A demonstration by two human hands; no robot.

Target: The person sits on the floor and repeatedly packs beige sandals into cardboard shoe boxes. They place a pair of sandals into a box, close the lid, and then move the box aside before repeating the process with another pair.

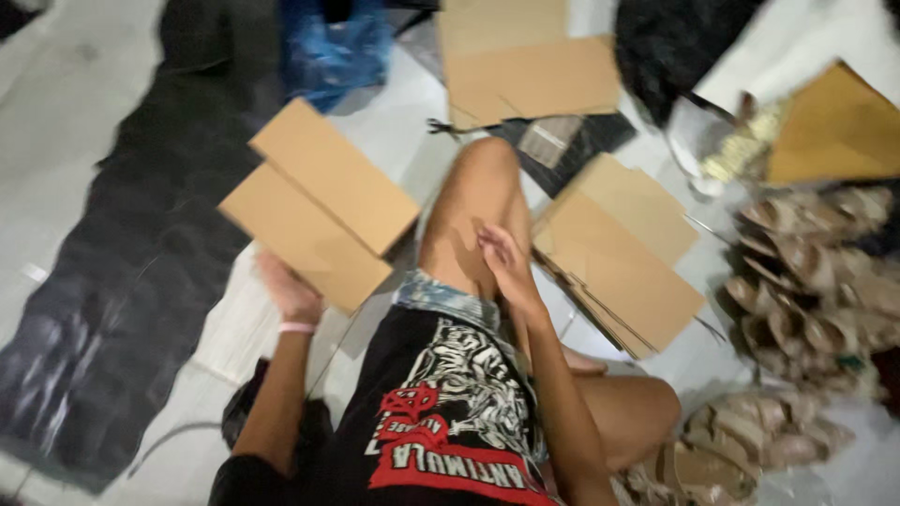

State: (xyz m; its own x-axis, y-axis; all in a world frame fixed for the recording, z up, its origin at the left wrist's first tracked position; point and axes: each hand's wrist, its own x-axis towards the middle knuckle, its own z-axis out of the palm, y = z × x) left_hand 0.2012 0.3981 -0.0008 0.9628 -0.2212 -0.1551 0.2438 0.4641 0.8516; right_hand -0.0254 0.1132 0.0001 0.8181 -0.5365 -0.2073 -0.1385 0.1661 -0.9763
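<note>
Both hands are low over the seated person's lap: the left hand (289, 292) grips the near edge of a folded brown cardboard sheet (319, 201), fingers curled under it, while the right hand (506, 265) rests loosely open on the raised knee (478, 201), holding nothing. That cardboard lies tilted across the pale floor (66, 103), left of the knee. A long dark plastic sheet (141, 281) stretches down the left side. More flat cardboard pieces (619, 258) are stacked just right of the knee, and others (530, 70) lie beyond it. Heaps of tan sandals (806, 281) crowd the right edge. A blue bag (333, 42) sits at the top.
</note>
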